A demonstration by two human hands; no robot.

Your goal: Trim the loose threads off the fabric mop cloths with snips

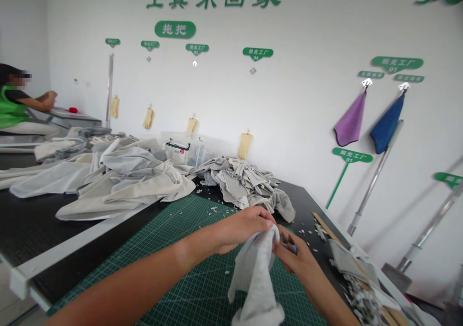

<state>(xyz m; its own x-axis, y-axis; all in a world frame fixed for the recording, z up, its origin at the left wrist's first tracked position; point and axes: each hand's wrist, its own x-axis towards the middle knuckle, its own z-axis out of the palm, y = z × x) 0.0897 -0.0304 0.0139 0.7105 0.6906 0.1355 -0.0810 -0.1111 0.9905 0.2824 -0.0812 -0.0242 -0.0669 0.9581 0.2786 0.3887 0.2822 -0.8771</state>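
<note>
My left hand (248, 225) is closed, with thumb and fingers pinching the top edge of a light grey cloth (255, 273). The cloth hangs in folds over the green cutting mat (173, 249). Right beside it, at the cloth's upper right edge, my right hand (298, 254) is closed around a small blue-handled tool (290, 248). Most of that tool is hidden by the fingers, so its kind cannot be made out.
A big heap of grey cloths (123, 171) spreads across the left of the black table (83, 273). A smaller cloth pile (242, 181) lies beyond my hands. Scraps (361, 292) sit at the right edge. A person (18, 104) sits far left.
</note>
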